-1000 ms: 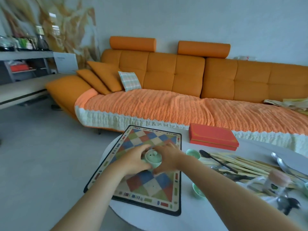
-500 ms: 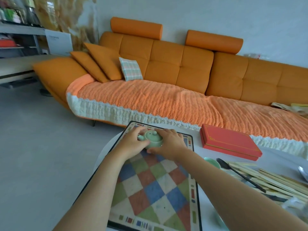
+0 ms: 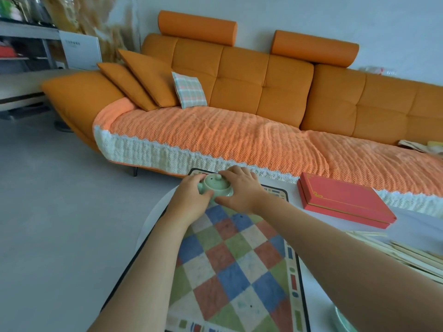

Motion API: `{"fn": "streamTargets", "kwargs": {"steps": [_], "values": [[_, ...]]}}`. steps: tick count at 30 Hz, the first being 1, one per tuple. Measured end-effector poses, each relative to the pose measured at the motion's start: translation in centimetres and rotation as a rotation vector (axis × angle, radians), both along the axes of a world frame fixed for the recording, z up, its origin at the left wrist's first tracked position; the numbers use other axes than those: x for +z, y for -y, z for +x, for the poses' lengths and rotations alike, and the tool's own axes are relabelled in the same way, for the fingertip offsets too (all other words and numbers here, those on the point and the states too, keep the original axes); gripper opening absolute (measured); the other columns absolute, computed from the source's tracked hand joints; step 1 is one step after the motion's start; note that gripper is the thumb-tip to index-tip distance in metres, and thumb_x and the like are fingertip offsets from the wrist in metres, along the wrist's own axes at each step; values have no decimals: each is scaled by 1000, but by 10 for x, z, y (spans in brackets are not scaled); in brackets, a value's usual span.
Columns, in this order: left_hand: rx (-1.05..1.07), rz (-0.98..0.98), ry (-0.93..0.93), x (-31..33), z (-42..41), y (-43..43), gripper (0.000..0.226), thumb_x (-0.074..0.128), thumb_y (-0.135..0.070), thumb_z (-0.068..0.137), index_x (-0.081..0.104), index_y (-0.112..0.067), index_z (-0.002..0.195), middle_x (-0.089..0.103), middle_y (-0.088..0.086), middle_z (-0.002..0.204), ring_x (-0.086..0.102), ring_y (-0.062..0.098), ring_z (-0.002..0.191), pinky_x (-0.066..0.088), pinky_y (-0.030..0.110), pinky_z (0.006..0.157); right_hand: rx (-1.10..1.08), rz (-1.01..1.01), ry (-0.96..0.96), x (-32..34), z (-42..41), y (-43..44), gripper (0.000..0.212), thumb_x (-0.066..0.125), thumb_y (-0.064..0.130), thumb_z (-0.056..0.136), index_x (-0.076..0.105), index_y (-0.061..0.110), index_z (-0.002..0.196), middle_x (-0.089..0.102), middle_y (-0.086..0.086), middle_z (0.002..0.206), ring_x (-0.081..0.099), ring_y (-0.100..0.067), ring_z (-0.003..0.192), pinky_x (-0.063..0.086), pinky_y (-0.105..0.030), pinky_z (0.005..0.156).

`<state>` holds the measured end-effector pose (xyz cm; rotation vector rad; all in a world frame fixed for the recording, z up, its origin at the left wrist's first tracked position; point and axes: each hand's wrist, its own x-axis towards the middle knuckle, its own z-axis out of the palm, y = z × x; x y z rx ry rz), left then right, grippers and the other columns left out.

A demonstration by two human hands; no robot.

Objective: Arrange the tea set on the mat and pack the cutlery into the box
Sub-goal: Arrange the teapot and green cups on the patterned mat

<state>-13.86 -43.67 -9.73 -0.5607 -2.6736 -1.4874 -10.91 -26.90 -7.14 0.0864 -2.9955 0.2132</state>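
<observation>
At the far left we see grey metal shelving [image 3: 26, 41] with blurred items on it, and a flat white board [image 3: 80, 50] leaning beside it. A smooth grey floor [image 3: 55, 212] runs from there to the table. Behind stands an orange sofa [image 3: 263, 87] with tufted square panels and two cylindrical headrests. Orange wedge cushions and one small plaid cushion [image 3: 189, 89] lean at its left end. A ribbed orange knit throw [image 3: 227, 137] with a cream scalloped border covers the seat.

The round white table [image 3: 151, 219] carries a rectangular mat [image 3: 230, 271] – chequered in blue, red, green and cream diamonds, with a black edge. The left hand [image 3: 189, 200] curls round the left side of the teapot [image 3: 217, 185]. The teapot is pale green glazed ceramic, squat and round, with a knob on its lid. It sits at the far end of the mat, between both hands; we cannot tell whether its base touches the mat. The right hand [image 3: 239, 190] grips its right side, fingers over the far rim and thumb at the near side.

Further right lies a flat red box [image 3: 342, 200], closed, with thin gold lines on its lid. Pale wooden sticks [image 3: 395, 250] lie in a loose pile near it – beyond the right forearm. A pale green rim [image 3: 342, 319] shows at the lower right.
</observation>
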Motion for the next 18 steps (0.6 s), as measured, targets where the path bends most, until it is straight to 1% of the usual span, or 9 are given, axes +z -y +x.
{"fn": "streamTargets", "kwargs": {"steps": [2,5,6,8,10,13,16,18], "values": [[10,-68,-16,1,0,1,45,62,-28,91,51,-27,135,48,-2,134,44,18,117,41,33,90,0,21,12,3,0,4,79,58,61,83,33,25,148,40,0,140,31,-23,131,21,-43,112],[82,-239,-78,7,4,1,53,61,-35,89,46,-26,138,43,0,140,29,27,130,33,40,102,-3,42,35,9,9,5,86,57,61,84,24,21,153,33,-3,152,23,-25,141,16,-47,116],[111,-255,-103,12,7,-1,56,61,-35,89,43,-25,141,41,1,142,26,27,132,31,40,105,-3,39,30,13,16,3,86,56,60,86,22,20,154,30,-2,155,20,-25,143,16,-47,117],[143,-220,-160,24,15,-7,56,60,-34,89,43,-24,142,41,3,142,27,28,132,30,41,107,-1,23,-3,23,35,-4,82,55,55,89,21,20,155,28,-2,156,21,-25,144,18,-47,117],[127,-176,-218,37,29,-21,51,59,-33,90,46,-25,138,46,2,136,30,27,129,31,40,106,-7,1,-29,34,59,-15,77,56,49,90,24,21,154,31,-3,154,25,-26,142,23,-47,116],[2,-87,-246,53,64,-54,37,57,-30,92,52,-26,128,51,-5,121,36,21,122,35,35,98,-49,-88,-37,49,105,-38,66,57,40,91,33,22,150,40,-4,147,37,-26,135,34,-44,110],[-169,-20,-224,61,113,-95,29,59,-28,91,56,-29,120,52,-10,113,46,15,113,40,33,94,-113,-184,-49,58,160,-68,56,59,33,89,46,23,143,54,-2,135,54,-22,119,45,-39,99],[-276,-50,-252,61,146,-120,30,61,-31,89,56,-31,119,52,-12,112,49,13,109,43,34,94,-168,-217,-64,58,198,-92,50,60,29,89,52,24,138,60,1,127,59,-18,107,48,-35,93]]}}
